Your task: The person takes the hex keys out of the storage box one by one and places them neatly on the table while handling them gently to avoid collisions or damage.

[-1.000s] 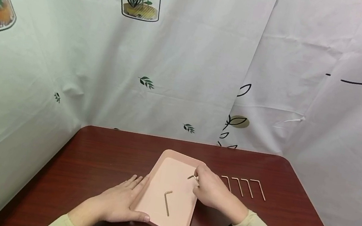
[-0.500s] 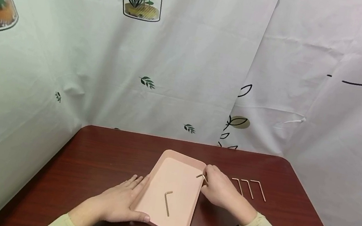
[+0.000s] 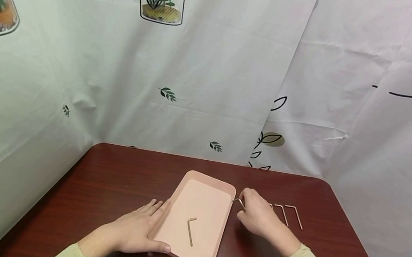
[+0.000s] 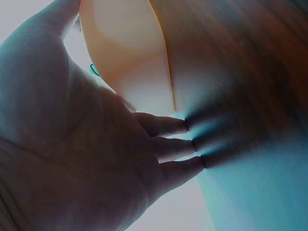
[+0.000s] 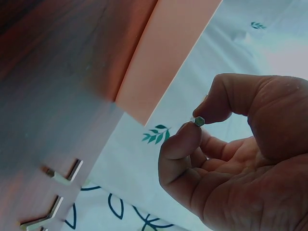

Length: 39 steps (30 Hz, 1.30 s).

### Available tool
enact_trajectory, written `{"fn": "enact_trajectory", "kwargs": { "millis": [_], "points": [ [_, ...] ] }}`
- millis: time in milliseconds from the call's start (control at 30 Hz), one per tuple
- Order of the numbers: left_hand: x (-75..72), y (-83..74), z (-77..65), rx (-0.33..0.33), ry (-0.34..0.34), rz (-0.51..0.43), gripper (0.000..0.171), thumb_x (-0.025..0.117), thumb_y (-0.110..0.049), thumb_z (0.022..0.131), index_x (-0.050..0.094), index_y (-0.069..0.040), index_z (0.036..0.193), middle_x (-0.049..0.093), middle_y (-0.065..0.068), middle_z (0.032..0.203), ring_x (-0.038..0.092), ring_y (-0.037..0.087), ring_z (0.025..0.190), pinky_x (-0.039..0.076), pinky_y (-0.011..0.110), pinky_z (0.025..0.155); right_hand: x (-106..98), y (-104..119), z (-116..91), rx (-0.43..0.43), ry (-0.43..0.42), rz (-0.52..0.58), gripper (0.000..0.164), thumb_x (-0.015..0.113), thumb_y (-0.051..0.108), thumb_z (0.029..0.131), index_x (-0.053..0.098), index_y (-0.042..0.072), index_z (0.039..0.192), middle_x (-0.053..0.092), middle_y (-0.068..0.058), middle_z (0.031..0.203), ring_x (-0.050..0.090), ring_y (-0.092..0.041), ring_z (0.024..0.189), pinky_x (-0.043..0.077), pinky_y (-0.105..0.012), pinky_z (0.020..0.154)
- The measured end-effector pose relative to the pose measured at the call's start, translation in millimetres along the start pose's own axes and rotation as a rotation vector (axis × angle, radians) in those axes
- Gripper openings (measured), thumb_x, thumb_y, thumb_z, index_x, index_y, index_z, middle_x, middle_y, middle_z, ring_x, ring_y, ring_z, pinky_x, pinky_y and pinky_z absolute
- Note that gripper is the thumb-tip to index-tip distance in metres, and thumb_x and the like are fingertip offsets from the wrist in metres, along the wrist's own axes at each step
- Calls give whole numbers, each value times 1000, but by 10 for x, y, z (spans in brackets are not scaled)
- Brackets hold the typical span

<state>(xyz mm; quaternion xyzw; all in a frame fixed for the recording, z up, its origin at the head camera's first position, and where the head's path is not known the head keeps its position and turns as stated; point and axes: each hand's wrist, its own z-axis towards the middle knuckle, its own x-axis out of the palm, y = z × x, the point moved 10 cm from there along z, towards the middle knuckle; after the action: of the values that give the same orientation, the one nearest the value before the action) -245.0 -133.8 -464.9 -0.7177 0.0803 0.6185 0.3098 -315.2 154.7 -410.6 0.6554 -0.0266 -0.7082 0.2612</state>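
Observation:
A pink tray (image 3: 205,196) sits on the table with a bent hex key (image 3: 190,232) lying inside. My left hand (image 3: 135,229) rests along its near-left side, fingers straight and spread, thumb at the front corner. From the left wrist view, that palm (image 4: 91,144) is beside the tray wall (image 4: 166,57). Just past the tray's right rim, my right hand (image 3: 261,216) pinches another hex key (image 3: 239,201) between thumb and index finger. Its six-sided end (image 5: 199,121) points at the right wrist camera, while the hand hides most of its long arm.
To the right of my right hand, hex keys (image 3: 294,216) lie in a row on the table (image 3: 134,175), one partly covered by the hand. Two of them show in the right wrist view, the upper one (image 5: 65,174) near the table edge. Printed white cloth (image 3: 213,80) hangs around the table.
My right hand has moved right, from over the tray to beyond its right rim, still pinching the hex key. It now covers more of the row. The left hand and tray stay put.

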Motion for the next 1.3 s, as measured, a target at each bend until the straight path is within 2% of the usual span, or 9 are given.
{"fn": "enact_trajectory", "kwargs": {
  "millis": [367, 700, 900, 1300],
  "points": [
    [28, 24, 16, -8, -1, 4, 127, 65, -85, 93, 22, 1, 176, 29, 22, 180, 30, 52, 163, 33, 64, 130, -46, -161, -36, -12, -13, -1, 29, 72, -2, 78, 61, 6, 103, 54, -3, 91, 53, -19, 78, 50, -41, 71],
    [43, 40, 21, -20, 8, -5, 128, 65, -86, 93, 21, -1, 177, 29, 22, 180, 29, 52, 164, 32, 64, 130, -94, -317, -69, 19, -29, -13, 28, 71, -1, 77, 60, 8, 102, 54, -2, 91, 53, -20, 79, 49, -41, 69],
    [42, 34, 21, -15, 5, 3, 128, 65, -86, 93, 21, 0, 177, 29, 22, 180, 29, 52, 163, 32, 63, 130, -141, -371, -87, -5, -49, -12, 28, 72, -1, 75, 60, 6, 100, 54, -2, 88, 53, -20, 78, 49, -41, 71],
    [42, 30, 21, -8, 0, 9, 128, 64, -86, 93, 21, 0, 177, 30, 22, 179, 30, 53, 163, 33, 64, 130, -222, -560, -118, 30, -58, -20, 27, 75, 1, 77, 61, 7, 99, 55, -2, 89, 54, -20, 81, 49, -41, 73]
  ]
}}
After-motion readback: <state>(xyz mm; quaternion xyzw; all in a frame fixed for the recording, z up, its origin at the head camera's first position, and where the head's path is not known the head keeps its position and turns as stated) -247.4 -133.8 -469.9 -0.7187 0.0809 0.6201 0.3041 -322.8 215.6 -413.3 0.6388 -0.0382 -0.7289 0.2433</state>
